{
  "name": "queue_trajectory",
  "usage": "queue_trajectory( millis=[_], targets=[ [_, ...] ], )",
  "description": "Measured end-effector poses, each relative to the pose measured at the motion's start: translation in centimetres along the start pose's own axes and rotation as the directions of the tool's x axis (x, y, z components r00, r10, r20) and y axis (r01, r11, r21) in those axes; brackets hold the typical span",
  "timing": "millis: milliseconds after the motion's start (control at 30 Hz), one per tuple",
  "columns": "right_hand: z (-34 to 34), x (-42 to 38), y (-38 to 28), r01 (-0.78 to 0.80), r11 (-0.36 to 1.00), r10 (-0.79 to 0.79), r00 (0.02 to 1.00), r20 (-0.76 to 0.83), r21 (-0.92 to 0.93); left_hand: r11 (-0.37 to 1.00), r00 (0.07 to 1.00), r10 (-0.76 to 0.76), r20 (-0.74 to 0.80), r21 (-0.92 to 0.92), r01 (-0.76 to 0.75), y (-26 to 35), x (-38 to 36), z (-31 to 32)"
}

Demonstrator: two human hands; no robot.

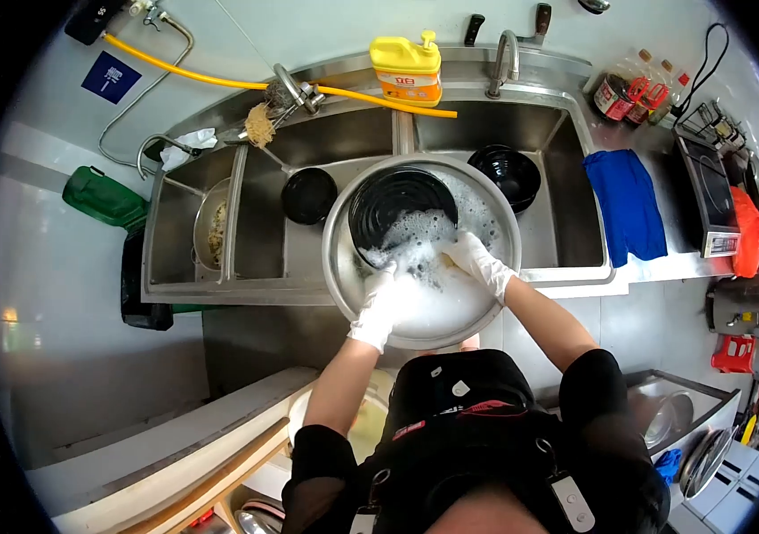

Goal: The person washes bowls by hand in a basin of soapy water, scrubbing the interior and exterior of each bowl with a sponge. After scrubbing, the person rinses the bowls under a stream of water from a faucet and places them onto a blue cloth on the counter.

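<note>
A large steel basin (333,254) full of white suds (428,303) rests over the sink divider and front edge. A black ridged bowl (397,200) sits tilted inside it, foam covering its lower right part. My left hand (379,307), in a white glove, is closed at the bowl's near rim, its fingertips partly hidden by foam. My right hand (479,262), also gloved, reaches into the suds right of the bowl. Its fingers are curled, with a small yellowish patch at the tips that I cannot make out.
Black bowls (309,196) (505,176) stand in the sink compartments on both sides. Behind are a yellow detergent jug (406,71), a yellow hose (193,73) and faucets (506,64). A blue cloth (626,205) hangs at right, near an induction cooker (707,191). A green bin (104,196) stands left.
</note>
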State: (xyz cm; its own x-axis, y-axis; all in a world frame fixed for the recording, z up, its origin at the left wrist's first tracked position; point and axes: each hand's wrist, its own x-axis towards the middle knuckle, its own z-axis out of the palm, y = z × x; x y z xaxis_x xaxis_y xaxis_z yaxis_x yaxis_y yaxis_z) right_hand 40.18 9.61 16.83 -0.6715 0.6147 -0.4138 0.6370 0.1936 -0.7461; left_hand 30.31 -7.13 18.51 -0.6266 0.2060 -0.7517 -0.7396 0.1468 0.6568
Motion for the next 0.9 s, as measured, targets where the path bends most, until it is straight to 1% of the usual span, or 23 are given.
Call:
queue_trajectory(
  millis=[33, 67, 133, 167, 200, 233, 267, 300, 333, 367, 400, 433, 467, 500, 533, 600, 633, 667, 733, 767, 800, 867, 900],
  targets=[
    [-0.7, -1.8, -1.5, 0.017, 1.0, -0.018, 0.995, -0.096, -0.004, 0.996, 0.993, -0.09, 0.08, 0.004, 0.09, -1.8, 3.3, -0.9],
    [-2.0, -2.9, -2.7, 0.015, 1.0, -0.017, 0.995, -0.097, -0.015, 0.995, 0.992, -0.095, 0.086, -0.004, 0.096, -2.2, 3.8, -0.8],
    [-3.6, -5.2, -4.4, 0.116, 0.993, -0.114, 0.973, -0.202, -0.002, 0.944, 0.921, 0.109, 0.375, 0.251, -0.214, -2.3, 3.8, -0.3],
    [-4.0, -5.6, -4.9, 0.262, 0.965, -0.258, 0.931, -0.26, -0.018, 0.942, 0.979, 0.093, 0.182, 0.302, -0.146, -2.7, 3.3, 0.6],
    [-4.3, -5.8, -5.5, 0.398, 0.917, -0.388, 0.867, -0.311, -0.036, 0.387, 0.869, 0.293, 0.399, 0.782, -0.489, -4.2, 6.5, -0.4],
    [-4.5, -6.4, -6.7, 0.484, 0.86, -0.508, 0.793, -0.337, -0.159, 0.66, 0.936, 0.267, 0.229, 0.664, -0.351, -5.4, 7.5, -0.7],
    [-4.3, -6.4, -7.3, 0.581, 0.79, -0.611, 0.722, -0.325, -0.197, 0.864, 0.978, 0.195, 0.069, 0.46, -0.205, -6.0, 7.9, -0.8],
    [-4.2, -5.5, -7.3, 0.617, 0.684, -0.72, 0.657, -0.223, -0.388, 0.866, 0.98, 0.19, 0.067, 0.459, -0.199, -5.7, 6.7, -0.7],
    [-4.0, -4.5, -7.0, 0.635, 0.538, -0.8, 0.591, -0.099, -0.555, 0.762, 0.965, 0.248, 0.085, 0.598, -0.249, -4.6, 4.6, -0.2],
    [-3.5, -3.4, -5.8, 0.573, 0.372, -0.822, 0.569, 0.028, -0.731, 0.632, 0.945, 0.307, 0.116, 0.717, -0.294, -3.8, 3.3, 0.4],
    [-3.2, -3.0, -4.8, 0.571, 0.369, -0.825, 0.564, 0.024, -0.733, 0.63, 0.942, 0.313, 0.119, 0.716, -0.3, -4.1, 3.0, 0.7],
    [-2.9, -2.9, -3.9, 0.487, 0.214, -0.758, 0.63, 0.171, -0.847, 0.814, 0.92, 0.379, 0.097, 0.438, -0.382, -4.7, 2.6, 0.8],
    [-2.4, -2.7, -3.1, 0.409, 0.032, -0.651, 0.701, 0.292, -0.912, 0.894, 0.901, 0.431, 0.054, 0.108, -0.435, -5.0, 2.4, 0.8],
    [-1.6, -2.4, -2.4, 0.383, 0.089, -0.606, 0.753, 0.255, -0.919, 0.893, 0.899, 0.434, 0.054, 0.108, -0.437, -4.2, 1.6, 1.0],
    [-1.6, -2.6, -2.4, 0.384, 0.09, -0.606, 0.753, 0.256, -0.919, 0.909, 0.914, 0.403, 0.039, 0.102, -0.405, -3.1, 0.3, 1.3],
    [-1.5, -3.0, -2.2, 0.43, 0.119, -0.69, 0.684, 0.237, -0.895, 0.924, 0.929, 0.368, 0.022, 0.098, -0.369, -2.6, -0.7, 1.2],
    [-0.4, -2.5, -1.3, 0.434, 0.214, -0.584, 0.775, 0.241, -0.875, 0.897, 0.9, 0.421, 0.115, 0.097, -0.432, -3.2, -0.3, 0.8],
    [0.8, -2.2, -0.4, 0.432, 0.216, -0.584, 0.776, 0.239, -0.875, 0.866, 0.859, 0.468, 0.208, 0.088, -0.493, -3.7, 0.1, 0.6],
    [2.7, -3.0, -0.2, 0.328, 0.076, -0.708, 0.683, 0.181, -0.942, 0.867, 0.859, 0.468, 0.208, 0.08, -0.491, -4.8, 0.8, 0.9],
    [3.1, -3.3, -0.6, 0.426, 0.589, -0.488, 0.865, 0.118, -0.687, 0.869, 0.86, 0.468, 0.204, 0.071, -0.489, -5.3, 1.1, 1.3],
    [1.7, -5.2, -3.2, 0.428, 0.546, -0.428, 0.881, 0.199, -0.721, 0.867, 0.856, 0.471, 0.216, 0.069, -0.494, -4.6, 0.3, 1.8],
    [0.2, -6.8, -6.2, 0.329, -0.001, -0.228, 0.919, 0.32, -0.944, 0.846, 0.846, 0.511, 0.152, 0.085, -0.527, -2.4, -2.2, 2.6],
    [0.1, -5.9, -4.3, 0.326, 0.003, -0.222, 0.922, 0.317, -0.945, 0.85, 0.844, 0.516, 0.149, 0.033, -0.525, -2.5, -2.2, 2.7]
  ],
)
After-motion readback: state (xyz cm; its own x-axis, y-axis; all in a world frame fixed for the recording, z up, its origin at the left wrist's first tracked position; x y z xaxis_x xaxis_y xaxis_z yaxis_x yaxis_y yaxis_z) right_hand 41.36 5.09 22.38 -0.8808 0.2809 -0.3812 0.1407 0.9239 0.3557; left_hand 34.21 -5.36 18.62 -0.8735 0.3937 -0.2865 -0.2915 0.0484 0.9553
